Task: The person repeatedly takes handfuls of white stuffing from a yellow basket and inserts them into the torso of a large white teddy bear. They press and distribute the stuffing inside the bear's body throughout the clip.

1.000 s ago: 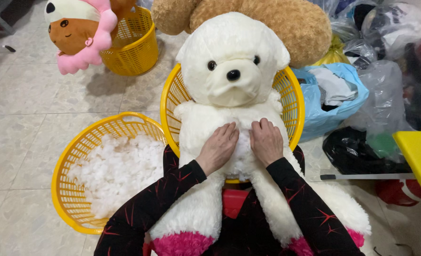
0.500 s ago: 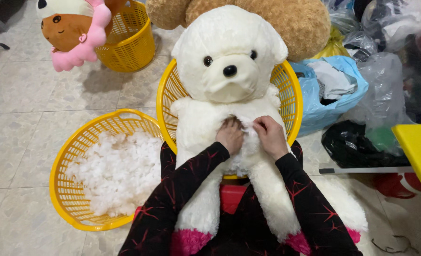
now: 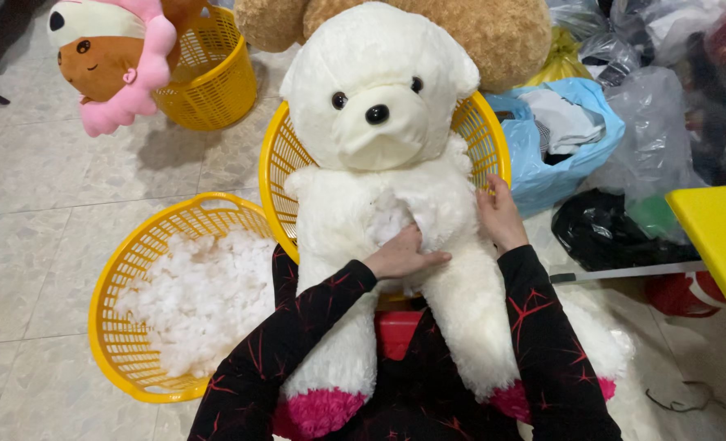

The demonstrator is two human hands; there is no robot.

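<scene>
A big white plush dog (image 3: 379,90) with pink feet lies on my lap, its head propped on a yellow basket (image 3: 281,175). Loose white stuffing (image 3: 389,214) shows at a gap in its belly. My left hand (image 3: 402,255) presses on the belly just below that gap, fingers together and pointing right. My right hand (image 3: 500,216) clasps the toy's side at its right flank. Both sleeves are black with red streaks.
A second yellow basket (image 3: 114,327) at my left holds white stuffing (image 3: 204,290). Behind stand a third yellow basket (image 3: 216,77), a brown and pink plush toy (image 3: 106,57), a large tan plush (image 3: 494,33), a blue bag (image 3: 567,155), plastic bags (image 3: 665,139) and a yellow table (image 3: 718,237).
My hands have come apart from the belly seam: the right hand slid out to the toy's side, the left dropped below the gap, and stuffing now shows there.
</scene>
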